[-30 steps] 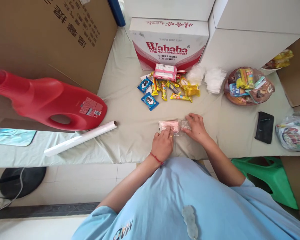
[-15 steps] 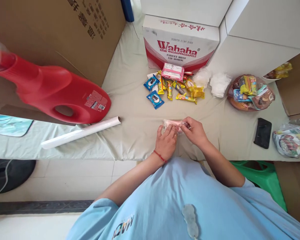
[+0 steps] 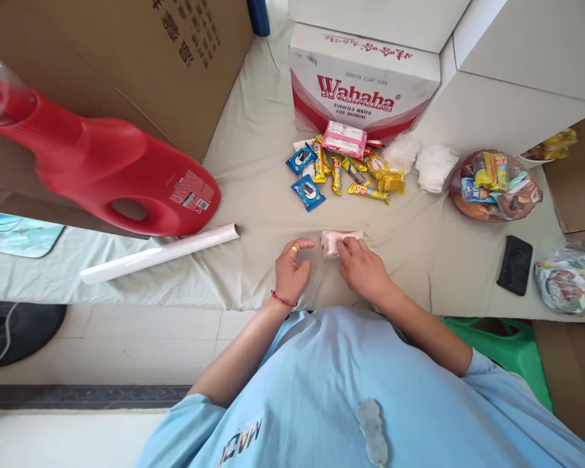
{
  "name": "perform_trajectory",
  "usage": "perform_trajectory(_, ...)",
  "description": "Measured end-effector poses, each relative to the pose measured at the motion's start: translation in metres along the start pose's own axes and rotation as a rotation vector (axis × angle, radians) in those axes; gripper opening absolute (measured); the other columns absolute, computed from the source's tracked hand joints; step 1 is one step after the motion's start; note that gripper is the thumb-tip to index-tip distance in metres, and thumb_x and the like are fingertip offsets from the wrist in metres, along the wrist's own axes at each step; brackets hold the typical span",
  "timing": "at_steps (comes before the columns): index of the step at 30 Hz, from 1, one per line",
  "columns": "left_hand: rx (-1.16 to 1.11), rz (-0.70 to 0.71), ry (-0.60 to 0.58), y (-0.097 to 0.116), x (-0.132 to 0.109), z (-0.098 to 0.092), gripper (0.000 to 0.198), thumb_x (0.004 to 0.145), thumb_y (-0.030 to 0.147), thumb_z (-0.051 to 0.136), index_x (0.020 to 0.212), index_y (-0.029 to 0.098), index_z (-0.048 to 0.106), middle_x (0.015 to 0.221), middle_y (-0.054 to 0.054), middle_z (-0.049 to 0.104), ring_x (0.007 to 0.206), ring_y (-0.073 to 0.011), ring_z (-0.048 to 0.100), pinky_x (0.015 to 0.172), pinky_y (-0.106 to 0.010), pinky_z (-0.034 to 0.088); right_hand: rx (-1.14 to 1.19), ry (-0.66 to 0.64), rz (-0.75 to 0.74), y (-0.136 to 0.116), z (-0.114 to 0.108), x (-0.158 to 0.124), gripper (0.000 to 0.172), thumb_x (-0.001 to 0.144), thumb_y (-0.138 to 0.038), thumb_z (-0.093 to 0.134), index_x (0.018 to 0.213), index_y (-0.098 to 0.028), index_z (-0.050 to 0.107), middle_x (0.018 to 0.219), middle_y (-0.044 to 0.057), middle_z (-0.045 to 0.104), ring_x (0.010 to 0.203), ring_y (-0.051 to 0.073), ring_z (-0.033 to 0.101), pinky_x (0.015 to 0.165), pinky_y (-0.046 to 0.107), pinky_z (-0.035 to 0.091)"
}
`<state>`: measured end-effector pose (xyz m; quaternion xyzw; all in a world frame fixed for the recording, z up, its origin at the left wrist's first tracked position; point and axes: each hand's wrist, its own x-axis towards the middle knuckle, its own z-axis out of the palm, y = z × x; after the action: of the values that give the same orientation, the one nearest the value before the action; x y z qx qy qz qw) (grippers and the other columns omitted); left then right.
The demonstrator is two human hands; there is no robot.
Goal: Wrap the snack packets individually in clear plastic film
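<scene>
A small pink-and-white wrapped packet lies on the cloth in front of me. My right hand covers its right part, fingers bent and pressed onto it. To the left of the packet, my left hand is held apart from it, fingers curved with a gap between them and the thumb, holding nothing. Beyond my hands is a pile of small snacks: blue packets, yellow wrapped bars and a pink-and-white pack on top.
A Wahaba-style red-and-white carton stands behind the snacks. Left are a red detergent bottle and a white roll. Right are white crumpled plastic, a snack-filled brown bowl, a black phone-like object and a plastic bag.
My left hand has let go of the packet and moved left. My right hand has shifted from the packet's right end to rest over it. The camera view has moved slightly.
</scene>
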<state>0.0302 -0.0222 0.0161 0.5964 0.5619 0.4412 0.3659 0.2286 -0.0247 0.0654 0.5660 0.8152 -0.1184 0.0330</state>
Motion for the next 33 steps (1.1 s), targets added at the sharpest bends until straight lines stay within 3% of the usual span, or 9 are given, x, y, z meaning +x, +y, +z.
perform_trajectory(6,-0.032,-0.09,-0.011,0.005,-0.002,0.004,0.031,0.077,0.014,0.055,0.101,0.022,0.072,0.109,-0.005,0.075,0.111,-0.0234,0.069,0.109,-0.044,0.052,0.065,0.06,0.058,0.013,0.002,0.015,0.039,0.106,-0.021,0.041,0.137,-0.026,0.064,0.132,0.011,0.066,0.116,0.029,0.058,0.075,0.035,0.051)
perform_trajectory(9,-0.18,-0.172,0.001,0.008,-0.005,0.005,0.025,0.085,0.025,0.063,0.109,0.022,0.07,0.115,-0.007,0.071,0.115,-0.0237,0.067,0.105,-0.043,0.053,0.389,0.159,0.115,0.032,-0.006,0.018,0.031,0.102,-0.028,0.05,0.125,-0.026,0.071,0.126,0.01,0.068,0.11,0.027,0.063,0.079,0.035,0.051)
perform_trajectory(11,-0.35,-0.249,-0.03,0.011,-0.006,0.007,0.037,0.086,0.035,0.071,0.121,0.024,0.065,0.132,-0.01,0.065,0.125,-0.0257,0.063,0.101,-0.041,0.055,0.773,0.176,0.14,0.045,-0.009,0.017,0.028,0.097,-0.037,0.059,0.115,-0.022,0.075,0.115,0.01,0.071,0.101,0.026,0.066,0.081,0.036,0.052)
perform_trajectory(14,-0.627,-0.396,-0.19,0.016,-0.007,0.016,0.064,0.08,0.048,0.083,0.135,0.027,0.056,0.146,-0.013,0.058,0.129,-0.0279,0.063,0.099,-0.042,0.056,1.403,-0.067,0.174,0.054,-0.005,0.011,0.041,0.085,-0.055,0.074,0.105,-0.02,0.075,0.097,0.007,0.073,0.085,0.022,0.066,0.075,0.034,0.052)
perform_trajectory(17,-0.742,-0.495,-0.295,0.021,-0.008,0.031,0.057,0.08,0.054,0.082,0.123,0.022,0.06,0.125,-0.011,0.069,0.113,-0.0242,0.068,0.095,-0.038,0.056,1.678,-0.223,0.27,0.048,0.01,0.0,0.055,0.076,-0.061,0.083,0.109,-0.019,0.073,0.077,0.001,0.066,0.066,0.016,0.058,0.063,0.029,0.046)
perform_trajectory(21,-0.623,-0.539,-0.242,0.025,-0.009,0.052,0.044,0.079,0.046,0.083,0.104,0.021,0.056,0.103,-0.003,0.072,0.096,-0.0181,0.069,0.087,-0.032,0.054,1.569,-0.025,0.323,0.032,0.029,-0.016,0.056,0.082,-0.066,0.074,0.115,-0.021,0.07,0.072,-0.001,0.06,0.061,0.014,0.05,0.059,0.027,0.043)
perform_trajectory(26,-0.541,-0.491,-0.356,0.031,-0.004,0.063,0.045,0.082,0.042,0.077,0.116,0.022,0.056,0.118,-0.008,0.072,0.111,-0.0225,0.07,0.095,-0.038,0.056,1.334,0.145,0.343,0.036,0.024,-0.03,0.037,0.084,-0.063,0.066,0.098,-0.029,0.068,0.091,-0.002,0.072,0.085,0.022,0.065,0.079,0.036,0.056)
perform_trajectory(29,-0.464,-0.415,-0.365,0.03,0.001,0.055,0.044,0.085,0.043,0.073,0.121,0.021,0.059,0.128,-0.012,0.07,0.122,-0.0252,0.068,0.105,-0.042,0.054,1.28,0.273,0.423,0.073,0.002,-0.038,0.024,0.083,-0.055,0.068,0.092,-0.032,0.067,0.091,-0.005,0.074,0.085,0.021,0.065,0.079,0.036,0.055)
perform_trajectory(33,-0.2,-0.347,-0.242,0.014,0.001,0.025,0.039,0.089,0.046,0.068,0.118,0.021,0.061,0.125,-0.012,0.071,0.12,-0.0259,0.068,0.106,-0.045,0.054,1.169,0.558,0.627,0.175,-0.054,-0.052,0.025,0.092,-0.039,0.064,0.113,-0.024,0.064,0.101,0.003,0.073,0.064,0.012,0.05,0.059,0.028,0.038)
